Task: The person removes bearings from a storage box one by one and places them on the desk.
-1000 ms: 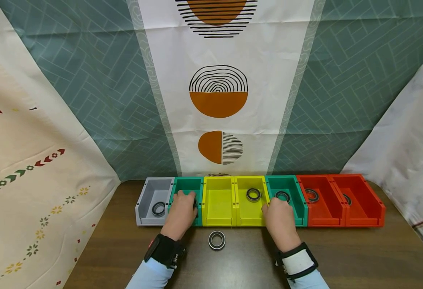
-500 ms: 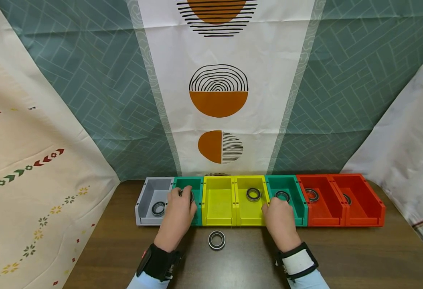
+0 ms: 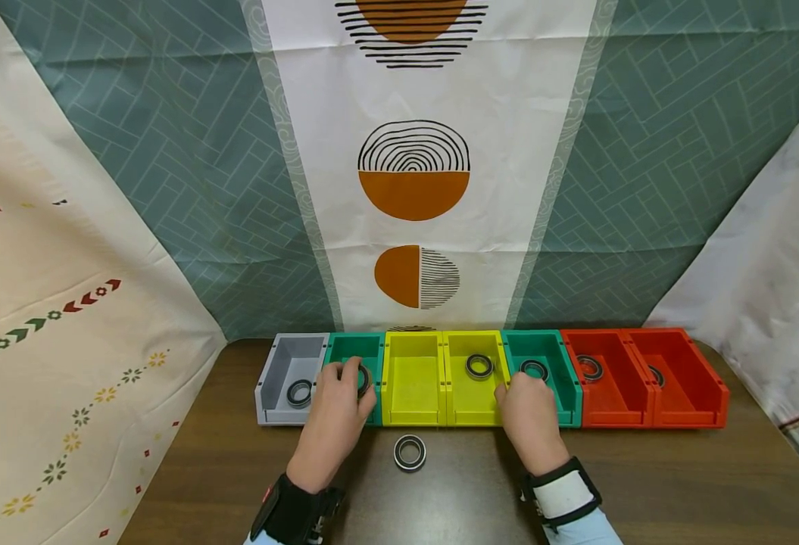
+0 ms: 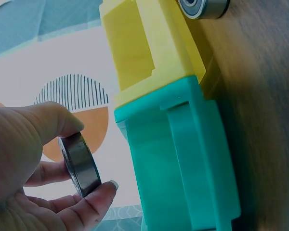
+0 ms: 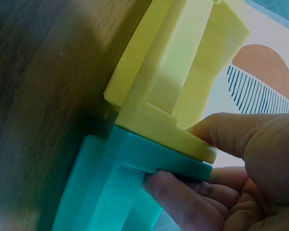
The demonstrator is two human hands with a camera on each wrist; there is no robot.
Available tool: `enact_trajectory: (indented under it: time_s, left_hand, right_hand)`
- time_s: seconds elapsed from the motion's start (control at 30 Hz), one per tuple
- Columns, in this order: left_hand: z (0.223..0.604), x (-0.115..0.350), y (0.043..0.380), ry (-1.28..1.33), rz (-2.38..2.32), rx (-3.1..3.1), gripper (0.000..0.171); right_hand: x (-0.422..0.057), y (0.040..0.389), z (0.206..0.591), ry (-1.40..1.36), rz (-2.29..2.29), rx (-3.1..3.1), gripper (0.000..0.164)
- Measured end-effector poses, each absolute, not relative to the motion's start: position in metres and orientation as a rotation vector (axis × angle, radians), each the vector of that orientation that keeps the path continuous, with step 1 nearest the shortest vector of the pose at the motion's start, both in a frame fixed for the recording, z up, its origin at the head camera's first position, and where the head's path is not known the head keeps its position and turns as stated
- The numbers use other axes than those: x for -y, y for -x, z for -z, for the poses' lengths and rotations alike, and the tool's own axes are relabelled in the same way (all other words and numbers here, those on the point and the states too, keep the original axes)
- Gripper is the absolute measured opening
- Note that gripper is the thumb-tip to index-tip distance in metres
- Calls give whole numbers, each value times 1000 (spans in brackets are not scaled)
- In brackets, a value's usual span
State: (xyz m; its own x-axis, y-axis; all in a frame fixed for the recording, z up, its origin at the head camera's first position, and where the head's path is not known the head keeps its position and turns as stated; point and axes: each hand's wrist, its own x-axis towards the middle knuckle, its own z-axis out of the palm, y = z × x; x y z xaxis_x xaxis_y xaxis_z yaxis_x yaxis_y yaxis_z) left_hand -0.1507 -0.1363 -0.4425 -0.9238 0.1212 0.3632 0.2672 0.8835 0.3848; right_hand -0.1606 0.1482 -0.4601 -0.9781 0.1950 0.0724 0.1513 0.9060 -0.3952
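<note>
Pinched between the thumb and fingers of my left hand (image 3: 331, 416) is a ball bearing (image 4: 81, 163), tilted on edge in the left wrist view. The head view shows this hand over the left green bin (image 3: 375, 344), covering much of it. My right hand (image 3: 532, 420) grips the touching walls of the right yellow bin (image 5: 159, 120) and the right green bin (image 5: 139, 154), thumb on the yellow side, fingers on the green. One more bearing (image 3: 409, 453) lies flat on the table in front of the bins. A bearing (image 3: 479, 367) sits in the right yellow bin.
The bins stand in a joined row. Bearings lie in the grey bin (image 3: 267, 401), the right green bin and the left red bin (image 3: 607, 409); another shows partly in the right red bin (image 3: 692, 409). Brown table (image 3: 454, 499) extends in front; cloth hangs behind.
My left hand has shifted slightly left and its wrist has drawn back toward the lower left. More of the pinched bearing's ring shows now. My right hand stays where it was.
</note>
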Motion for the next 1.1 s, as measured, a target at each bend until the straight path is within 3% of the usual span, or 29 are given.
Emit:
enact_trajectory:
  time_s: [0.4, 1.1]
  left_hand:
    - [444, 140, 141, 284, 729, 2726, 45]
    - [459, 142, 125, 496, 765, 3036, 47]
  right_hand:
    - [-148, 162, 458, 278, -619, 2966, 30]
    - [-148, 160, 459, 267, -595, 2964, 31]
